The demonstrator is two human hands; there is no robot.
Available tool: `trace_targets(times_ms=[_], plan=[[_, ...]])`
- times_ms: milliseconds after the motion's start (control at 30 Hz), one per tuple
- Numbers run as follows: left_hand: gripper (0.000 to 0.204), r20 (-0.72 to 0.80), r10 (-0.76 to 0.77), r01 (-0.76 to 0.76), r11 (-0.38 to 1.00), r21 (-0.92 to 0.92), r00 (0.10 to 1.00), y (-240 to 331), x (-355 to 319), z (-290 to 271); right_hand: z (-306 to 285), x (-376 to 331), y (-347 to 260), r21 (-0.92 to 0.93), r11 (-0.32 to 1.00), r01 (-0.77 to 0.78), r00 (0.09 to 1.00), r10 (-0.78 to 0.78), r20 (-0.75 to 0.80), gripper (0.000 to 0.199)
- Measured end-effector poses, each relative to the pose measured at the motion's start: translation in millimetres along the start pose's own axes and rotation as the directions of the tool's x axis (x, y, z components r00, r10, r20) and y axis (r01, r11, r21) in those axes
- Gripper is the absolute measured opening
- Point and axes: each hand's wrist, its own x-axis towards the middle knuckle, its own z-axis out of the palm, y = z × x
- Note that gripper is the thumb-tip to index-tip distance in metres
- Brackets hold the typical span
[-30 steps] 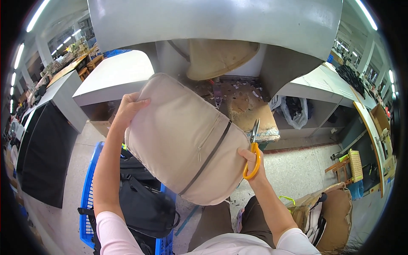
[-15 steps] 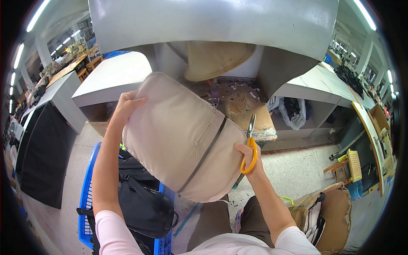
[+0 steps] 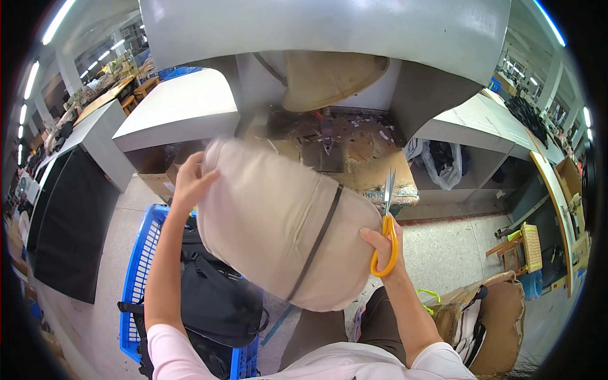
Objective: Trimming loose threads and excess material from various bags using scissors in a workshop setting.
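A beige fabric bag panel (image 3: 266, 202), rounded at the corners, with a zipper and a black strip across it, is stretched between my hands. At its upper left edge my left hand (image 3: 193, 182) pinches it, thumb on the near face. The lower right edge is gripped by my right hand (image 3: 391, 250), thumb on top. That same hand also carries a pair of scissors (image 3: 386, 220) with orange handles, blades pointing up and away. The panel's middle is slightly blurred. Its far side is hidden.
Ahead stands a grey metal hood (image 3: 329, 28) over a worn board (image 3: 370, 161) strewn with scraps. At lower left a blue basket (image 3: 134, 266) holds black backpacks (image 3: 221, 301). An open cardboard box (image 3: 500, 316) is at lower right. White tables (image 3: 183, 104) flank the hood.
The beige bag panel has moved down and a little right, out of the hood's opening, with both hands still on it. The scissors have shifted right with my right hand.
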Motion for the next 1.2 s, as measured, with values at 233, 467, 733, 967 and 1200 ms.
trace_targets(times_ms=[233, 467, 733, 967, 1200], plan=[[0.079, 0.256, 0.453, -0.518, 0.785, 0.34, 0.854, 88.9, -89.5, 25.8, 37.7, -8.2, -59.4, -0.43, 0.894, 0.127, 0.902, 0.076, 0.424, 0.049], [0.073, 0.842, -0.014, 0.231, 0.964, -0.132, 0.54, 36.6, -79.8, 42.0, 45.1, -8.9, -87.9, -0.3, 0.939, 0.17, 0.634, 0.128, 0.762, 0.049], [0.072, 0.89, -0.146, 0.668, 0.715, -0.206, 0.431, -64.8, -180.5, 108.5, 58.4, -16.9, -87.5, -0.178, 0.936, 0.304, 0.264, 0.097, 0.96, 0.054], [0.07, 0.802, -0.266, 0.714, 0.65, -0.259, 0.534, -80.8, -257.0, 217.8, 97.7, -28.5, -60.8, 0.052, 0.982, 0.18, 0.136, -0.077, 0.988, 0.043], [0.067, 0.736, -0.35, 0.75, 0.583, -0.314, 0.58, -104.3, -294.8, 248.9, 104.5, -22.9, -40.1, 0.108, 0.973, 0.204, -0.075, -0.095, 0.993, 0.059]])
